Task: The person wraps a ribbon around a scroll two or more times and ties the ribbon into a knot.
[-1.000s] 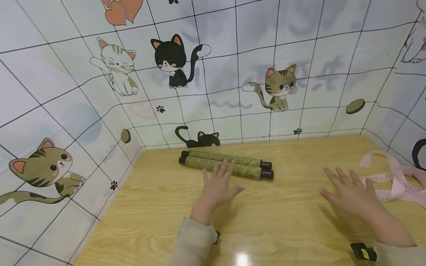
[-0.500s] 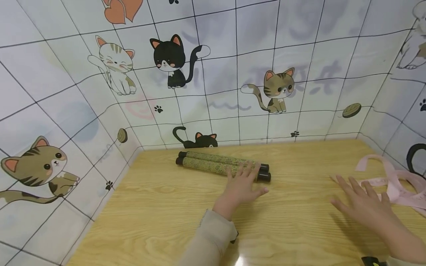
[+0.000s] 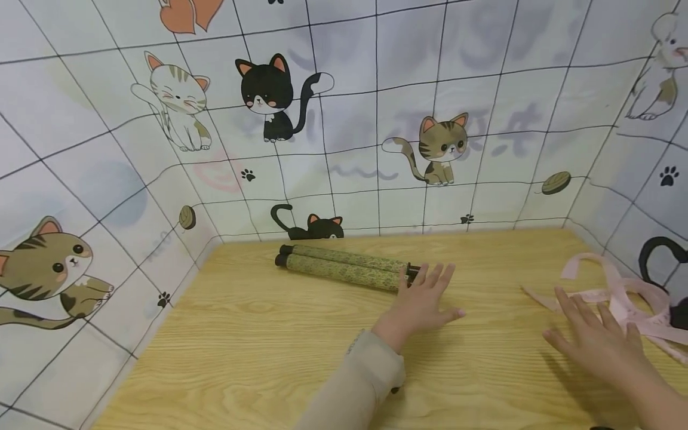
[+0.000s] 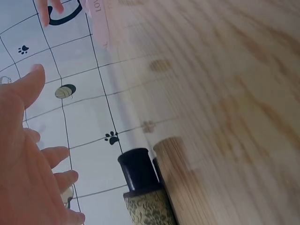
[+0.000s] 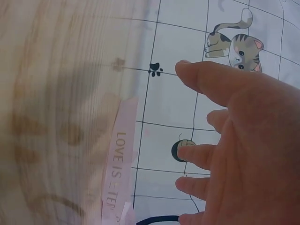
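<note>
Two rolled scrolls [image 3: 344, 272] in green patterned covering, with black end knobs, lie side by side at the back of the table. My left hand [image 3: 421, 304] hovers with spread fingers by their right end, overlapping the knobs in the head view. In the left wrist view its fingers are beside one scroll's [image 4: 149, 208] dark knob, holding nothing. My right hand [image 3: 602, 343] is spread above the table, just in front of a loosely heaped pink ribbon [image 3: 623, 301]. Gold lettering shows on the ribbon [image 5: 119, 159] in the right wrist view. That hand holds nothing either.
Behind the wood-grain table [image 3: 242, 346] rises a white wall covering [image 3: 355, 119] with grid lines and cartoon cats. It also runs along the left and right sides, close to the ribbon on the right.
My left hand has slid rightward, from over the middle of the scrolls to their right end. My right hand stays near the ribbon, fingers spread. The head view has turned slightly right.
</note>
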A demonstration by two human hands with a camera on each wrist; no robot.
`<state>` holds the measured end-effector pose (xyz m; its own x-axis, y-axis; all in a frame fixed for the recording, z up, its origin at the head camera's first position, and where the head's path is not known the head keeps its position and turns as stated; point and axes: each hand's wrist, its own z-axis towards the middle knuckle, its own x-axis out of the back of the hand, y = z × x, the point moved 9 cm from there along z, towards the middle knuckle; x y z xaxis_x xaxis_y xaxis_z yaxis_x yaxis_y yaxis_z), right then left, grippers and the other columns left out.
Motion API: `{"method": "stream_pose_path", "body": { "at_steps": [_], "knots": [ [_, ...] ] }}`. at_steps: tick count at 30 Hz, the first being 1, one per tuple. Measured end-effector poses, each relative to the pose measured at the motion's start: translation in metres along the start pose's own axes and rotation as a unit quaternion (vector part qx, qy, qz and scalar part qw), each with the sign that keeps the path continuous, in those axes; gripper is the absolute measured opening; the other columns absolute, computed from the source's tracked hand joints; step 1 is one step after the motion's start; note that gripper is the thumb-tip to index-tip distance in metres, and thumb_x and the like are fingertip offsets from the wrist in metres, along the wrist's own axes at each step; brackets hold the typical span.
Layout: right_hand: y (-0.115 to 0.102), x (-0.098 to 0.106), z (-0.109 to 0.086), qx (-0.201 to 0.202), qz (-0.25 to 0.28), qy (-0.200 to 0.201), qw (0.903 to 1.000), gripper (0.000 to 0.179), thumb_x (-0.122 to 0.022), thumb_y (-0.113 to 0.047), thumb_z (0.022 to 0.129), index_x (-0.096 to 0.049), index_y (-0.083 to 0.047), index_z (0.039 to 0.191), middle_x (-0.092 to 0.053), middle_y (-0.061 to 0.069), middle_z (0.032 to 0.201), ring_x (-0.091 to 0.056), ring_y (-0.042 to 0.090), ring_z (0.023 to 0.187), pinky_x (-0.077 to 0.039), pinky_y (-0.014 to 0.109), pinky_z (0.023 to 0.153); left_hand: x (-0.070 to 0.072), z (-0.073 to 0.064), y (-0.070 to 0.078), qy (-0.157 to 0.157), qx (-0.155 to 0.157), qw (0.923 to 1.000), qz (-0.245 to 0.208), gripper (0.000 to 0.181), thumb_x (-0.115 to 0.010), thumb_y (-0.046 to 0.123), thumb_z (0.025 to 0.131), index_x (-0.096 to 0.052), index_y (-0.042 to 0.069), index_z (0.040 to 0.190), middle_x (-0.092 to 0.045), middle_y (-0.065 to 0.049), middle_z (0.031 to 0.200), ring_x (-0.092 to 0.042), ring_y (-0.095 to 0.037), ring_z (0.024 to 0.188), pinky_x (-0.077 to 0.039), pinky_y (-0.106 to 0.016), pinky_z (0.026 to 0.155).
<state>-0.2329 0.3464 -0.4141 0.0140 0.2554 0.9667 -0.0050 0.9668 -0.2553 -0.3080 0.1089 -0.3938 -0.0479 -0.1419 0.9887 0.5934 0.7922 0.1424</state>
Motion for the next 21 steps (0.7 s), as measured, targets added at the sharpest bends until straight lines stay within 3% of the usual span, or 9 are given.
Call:
{"method": "stream_pose_path", "body": {
  "at_steps": [10,16,21],
  "knots": [
    [0.014,-0.003,-0.012,-0.019,0.0,-0.004,0.9998,0.085,-0.038,-0.057,0.094,0.016,-0.019,0.147,-0.006,0.037,0.144,0.006,0.062,0.125,0.011,0.077,0.085,-0.007,0.009,0.026,-0.021,-0.021,0.9995,0.013,0.084,-0.032,0.069,0.088,0.023,0.034,0.143,0.0,0.011,0.155,0.0,-0.017,0.142,-0.002,-0.054,0.11],
    [0.018,-0.003,-0.009,-0.022,0.002,-0.014,0.9997,0.083,-0.036,-0.056,0.095,0.012,-0.015,0.148,-0.01,0.038,0.143,0.005,0.062,0.126,0.009,0.077,0.086,-0.006,0.016,0.037,-0.011,-0.034,0.9987,0.036,0.086,-0.03,0.07,0.088,0.025,0.032,0.142,-0.003,0.011,0.155,-0.004,-0.017,0.142,-0.004,-0.055,0.11],
    [0.023,-0.003,-0.007,-0.032,0.01,-0.03,0.999,0.085,-0.036,-0.059,0.094,0.008,-0.012,0.149,-0.013,0.038,0.142,0.004,0.063,0.125,0.01,0.077,0.087,-0.009,0.022,0.047,-0.025,-0.044,0.9985,0.021,0.085,-0.03,0.069,0.089,0.027,0.033,0.141,0.001,0.011,0.155,0.0,-0.017,0.142,0.0,-0.054,0.11]
  ]
}}
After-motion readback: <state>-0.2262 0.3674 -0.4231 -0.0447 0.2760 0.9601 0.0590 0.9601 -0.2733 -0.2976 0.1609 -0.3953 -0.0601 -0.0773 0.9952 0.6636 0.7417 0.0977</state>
